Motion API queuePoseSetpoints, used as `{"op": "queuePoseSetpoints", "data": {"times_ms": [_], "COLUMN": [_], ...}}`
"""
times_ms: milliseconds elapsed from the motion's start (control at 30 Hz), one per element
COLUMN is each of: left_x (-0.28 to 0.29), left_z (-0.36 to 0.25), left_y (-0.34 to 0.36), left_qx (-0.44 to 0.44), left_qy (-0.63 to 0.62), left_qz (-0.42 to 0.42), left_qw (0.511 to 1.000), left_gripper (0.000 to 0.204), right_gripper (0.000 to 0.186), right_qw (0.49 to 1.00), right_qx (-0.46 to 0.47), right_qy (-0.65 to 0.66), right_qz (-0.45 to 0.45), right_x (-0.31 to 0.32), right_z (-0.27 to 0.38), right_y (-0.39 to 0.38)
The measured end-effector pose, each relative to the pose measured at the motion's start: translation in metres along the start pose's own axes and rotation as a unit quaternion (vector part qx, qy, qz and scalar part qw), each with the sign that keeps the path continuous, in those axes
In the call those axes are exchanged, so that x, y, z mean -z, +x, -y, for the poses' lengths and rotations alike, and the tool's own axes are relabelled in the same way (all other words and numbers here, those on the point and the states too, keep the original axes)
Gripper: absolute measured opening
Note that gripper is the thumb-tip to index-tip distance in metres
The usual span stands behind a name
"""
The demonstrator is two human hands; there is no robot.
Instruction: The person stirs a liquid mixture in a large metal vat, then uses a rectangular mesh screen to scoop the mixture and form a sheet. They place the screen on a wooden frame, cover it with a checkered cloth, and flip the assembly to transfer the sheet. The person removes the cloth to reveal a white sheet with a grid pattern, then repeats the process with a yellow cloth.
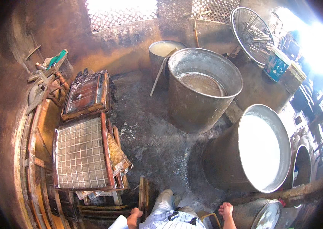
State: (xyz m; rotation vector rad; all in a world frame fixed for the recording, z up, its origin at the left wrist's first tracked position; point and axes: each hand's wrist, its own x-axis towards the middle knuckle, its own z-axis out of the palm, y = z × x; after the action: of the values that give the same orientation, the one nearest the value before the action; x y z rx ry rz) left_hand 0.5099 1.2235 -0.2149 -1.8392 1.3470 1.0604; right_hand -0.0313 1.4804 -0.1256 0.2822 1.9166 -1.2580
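My left hand (135, 212) hangs low at the bottom edge, fingers curled, close beside an upright narrow wooden frame (143, 194). I cannot make out anything in it, nor whether it touches the wood. On the other side of my body, my right hand (226, 209) is curled into a loose fist with nothing visible inside. Ahead and to the right of it stands a large metal vat (222, 164) full of white liquid (259, 152). Left of me, a wooden-framed tray with a square grid (81, 152) lies on a wooden rack (41, 168).
A bigger metal vat (195, 110) with some pale liquid low inside stands ahead, a smaller filled drum (157, 63) behind it with a stick (157, 78) leaning there. Stacked dark wooden frames (87, 93) lie left. A round slatted basket (251, 36) and blue bucket (275, 65) are far right.
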Motion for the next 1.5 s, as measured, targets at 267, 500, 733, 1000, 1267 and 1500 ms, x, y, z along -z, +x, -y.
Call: {"op": "queuePoseSetpoints", "data": {"times_ms": [267,500,733,1000,1267,1500], "left_x": [0.12,0.249,0.366,0.391,0.556,0.965], "left_z": [-0.177,-0.259,-0.31,-0.303,-0.334,-0.365], "left_y": [0.107,0.211,0.273,0.313,0.366,0.503], "left_qx": [-0.008,0.067,0.08,0.338,0.287,-0.025], "left_qy": [-0.163,-0.298,-0.33,-0.457,-0.631,-0.764], "left_qz": [-0.067,-0.105,-0.053,-0.051,-0.316,-0.419], "left_qw": [0.984,0.946,0.939,0.821,0.648,0.49], "left_gripper": [0.047,0.044,0.047,0.04,0.031,0.025], "right_gripper": [0.024,0.027,0.028,0.026,0.025,0.028], "right_qw": [0.968,0.923,0.875,0.787,0.761,0.768], "right_qx": [0.112,0.092,0.153,0.167,0.159,0.21], "right_qy": [-0.202,-0.32,-0.363,-0.457,-0.413,-0.303], "right_qz": [0.098,0.193,0.28,0.379,0.474,0.524], "right_x": [-0.21,-0.411,-0.639,-0.847,-1.137,-1.386], "right_z": [0.232,0.379,0.53,0.611,0.7,0.791], "right_y": [0.133,0.193,0.194,0.246,0.293,0.206]}}
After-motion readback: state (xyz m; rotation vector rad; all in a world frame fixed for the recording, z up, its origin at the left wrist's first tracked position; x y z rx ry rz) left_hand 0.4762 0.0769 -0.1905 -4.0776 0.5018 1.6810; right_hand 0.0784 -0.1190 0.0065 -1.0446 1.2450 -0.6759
